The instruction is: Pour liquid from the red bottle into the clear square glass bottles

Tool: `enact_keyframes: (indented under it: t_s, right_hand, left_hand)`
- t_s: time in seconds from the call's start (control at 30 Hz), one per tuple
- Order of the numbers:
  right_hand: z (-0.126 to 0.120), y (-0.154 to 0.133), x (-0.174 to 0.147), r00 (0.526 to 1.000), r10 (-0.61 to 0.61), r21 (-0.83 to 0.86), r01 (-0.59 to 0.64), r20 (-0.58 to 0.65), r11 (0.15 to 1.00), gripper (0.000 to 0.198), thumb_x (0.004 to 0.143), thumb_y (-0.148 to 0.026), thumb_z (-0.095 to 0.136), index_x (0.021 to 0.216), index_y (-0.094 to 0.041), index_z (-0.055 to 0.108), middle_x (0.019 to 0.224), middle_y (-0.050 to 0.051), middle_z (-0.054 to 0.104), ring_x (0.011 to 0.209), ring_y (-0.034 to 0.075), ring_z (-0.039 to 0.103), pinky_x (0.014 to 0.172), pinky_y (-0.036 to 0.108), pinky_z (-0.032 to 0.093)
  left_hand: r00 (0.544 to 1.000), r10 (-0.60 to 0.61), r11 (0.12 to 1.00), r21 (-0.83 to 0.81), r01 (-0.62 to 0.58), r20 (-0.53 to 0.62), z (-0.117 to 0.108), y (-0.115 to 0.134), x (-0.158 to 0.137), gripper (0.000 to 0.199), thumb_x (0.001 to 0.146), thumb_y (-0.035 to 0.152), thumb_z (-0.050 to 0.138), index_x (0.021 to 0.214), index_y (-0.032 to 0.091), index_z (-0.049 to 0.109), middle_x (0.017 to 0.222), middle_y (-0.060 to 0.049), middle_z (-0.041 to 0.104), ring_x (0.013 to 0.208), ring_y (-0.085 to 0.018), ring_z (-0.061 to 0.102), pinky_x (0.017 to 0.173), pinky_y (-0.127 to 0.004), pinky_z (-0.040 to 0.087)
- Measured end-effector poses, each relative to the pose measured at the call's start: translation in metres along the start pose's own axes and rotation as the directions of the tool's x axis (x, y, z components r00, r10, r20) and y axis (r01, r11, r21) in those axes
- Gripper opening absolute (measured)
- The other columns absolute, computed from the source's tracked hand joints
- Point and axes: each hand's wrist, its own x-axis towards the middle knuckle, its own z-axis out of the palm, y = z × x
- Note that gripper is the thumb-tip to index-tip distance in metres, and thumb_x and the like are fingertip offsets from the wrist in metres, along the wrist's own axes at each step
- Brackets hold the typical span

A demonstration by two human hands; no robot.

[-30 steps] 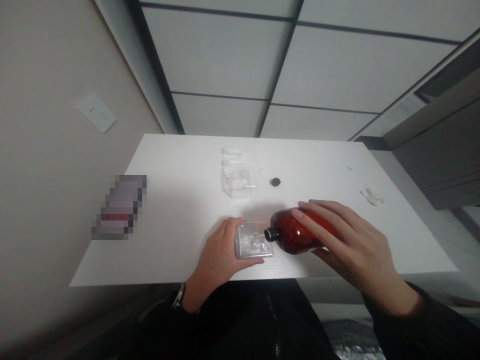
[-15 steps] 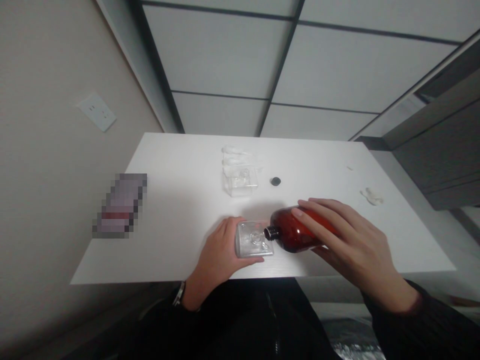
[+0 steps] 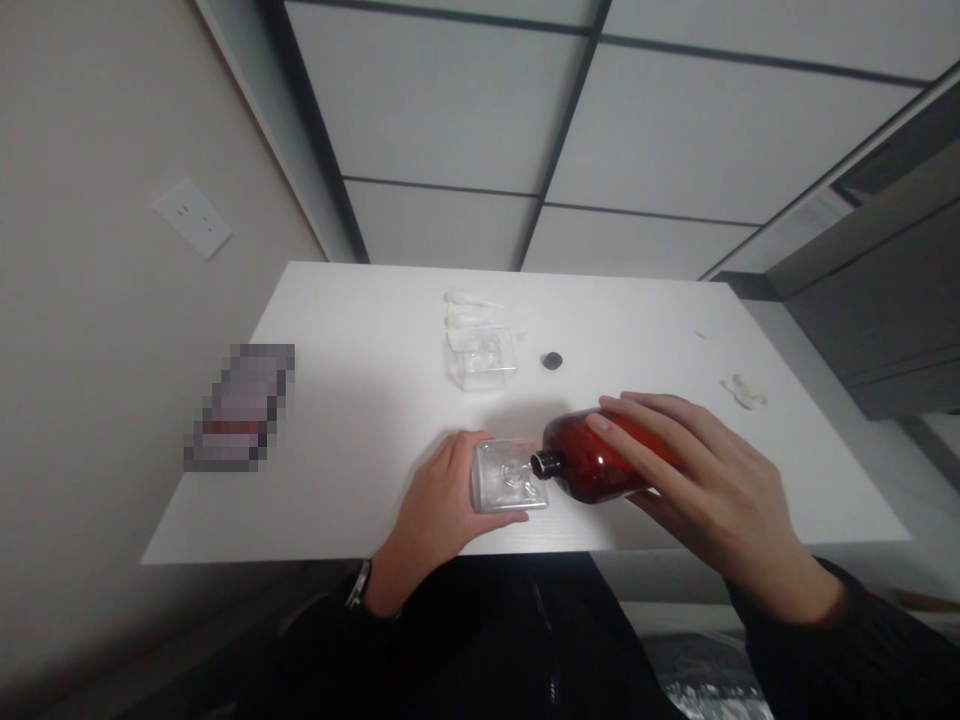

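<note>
My left hand [image 3: 442, 497] is closed around a clear plastic container [image 3: 495, 480] near the front edge of the white table [image 3: 360, 420]. My right hand [image 3: 712, 490] grips a reddish-brown bottle [image 3: 592, 455], tilted almost on its side with its uncapped black-looking neck pointing left. The bottle's mouth is over the right part of the container's top. Whether liquid is flowing out I cannot tell. A small dark cap [image 3: 553, 361] lies on the table beyond the bottle.
Behind the left hand stands another clear plastic container [image 3: 484, 362], with transparent crumpled plastic [image 3: 480, 310] beyond it. A whitish scrap [image 3: 745, 392] lies at the right. At the left table edge is a blurred-out rectangular object [image 3: 244, 410]. A wall with an outlet [image 3: 193, 218] rises at the left.
The bottle in my right hand has shifted very slightly to the right. My left hand and the container stay in place.
</note>
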Motion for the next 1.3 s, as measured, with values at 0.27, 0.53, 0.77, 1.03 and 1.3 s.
enact_keyframes:
  t_s: [0.27, 0.53, 0.77, 1.03, 1.3]
  right_hand:
    - [-0.0006, 0.0005, 0.0006, 1.0, 0.0, -0.008, 0.0, 0.002, 1.0, 0.058, 0.088, -0.002, 0.074, 0.142, -0.011, 0.057, 0.134, 0.02, 0.069, 0.115, 0.038, 0.067, 0.089, 0.053, 0.064]
    - [0.0, 0.0005, 0.0002, 1.0, 0.0, 0.004, 0.0, 0.0, 1.0, 0.059, 0.087, -0.001, 0.074, 0.143, -0.011, 0.056, 0.135, 0.021, 0.069, 0.117, 0.038, 0.066, 0.09, 0.054, 0.063]
    - [-0.0005, 0.0006, -0.0006, 1.0, 0.015, 0.0, -0.015, 0.008, 1.0, 0.061, 0.089, -0.002, 0.073, 0.145, -0.014, 0.056, 0.137, 0.018, 0.068, 0.119, 0.035, 0.066, 0.094, 0.051, 0.063]
    - [-0.0013, -0.0004, 0.0003, 1.0, -0.001, 0.005, 0.001, 0.02, 1.0, 0.061, 0.088, -0.001, 0.072, 0.145, -0.013, 0.055, 0.136, 0.02, 0.069, 0.119, 0.036, 0.066, 0.093, 0.052, 0.063]
    - [0.0002, -0.0008, 0.0013, 1.0, 0.002, 0.009, -0.002, 0.022, 1.0, 0.058, 0.089, -0.002, 0.072, 0.144, -0.013, 0.056, 0.136, 0.02, 0.069, 0.118, 0.036, 0.066, 0.092, 0.052, 0.064]
  left_hand:
    - [1.0, 0.01, 1.0, -0.013, -0.01, -0.008, 0.0011, -0.0012, -0.0007, 0.082, 0.063, 0.04, 0.102, 0.125, 0.023, 0.051, 0.12, -0.008, 0.066, 0.11, -0.031, 0.067, 0.095, -0.047, 0.056]
    - [1.0, -0.002, 1.0, -0.024, 0.002, -0.002, 0.0003, -0.0005, -0.0002, 0.08, 0.064, 0.04, 0.101, 0.125, 0.023, 0.052, 0.12, -0.008, 0.066, 0.111, -0.031, 0.067, 0.095, -0.046, 0.056]
    - [1.0, -0.008, 1.0, -0.025, 0.008, 0.01, -0.0004, 0.0003, -0.0003, 0.077, 0.066, 0.041, 0.1, 0.124, 0.024, 0.052, 0.12, -0.008, 0.066, 0.11, -0.031, 0.067, 0.095, -0.047, 0.056]
    - [1.0, -0.009, 1.0, -0.011, 0.009, 0.015, -0.0001, 0.001, 0.0, 0.081, 0.066, 0.043, 0.1, 0.127, 0.023, 0.052, 0.121, -0.009, 0.065, 0.111, -0.031, 0.066, 0.096, -0.048, 0.056]
    - [1.0, -0.003, 1.0, -0.019, 0.003, 0.017, -0.0002, 0.0012, -0.0004, 0.081, 0.066, 0.044, 0.1, 0.127, 0.023, 0.051, 0.121, -0.008, 0.065, 0.11, -0.031, 0.066, 0.095, -0.046, 0.056]
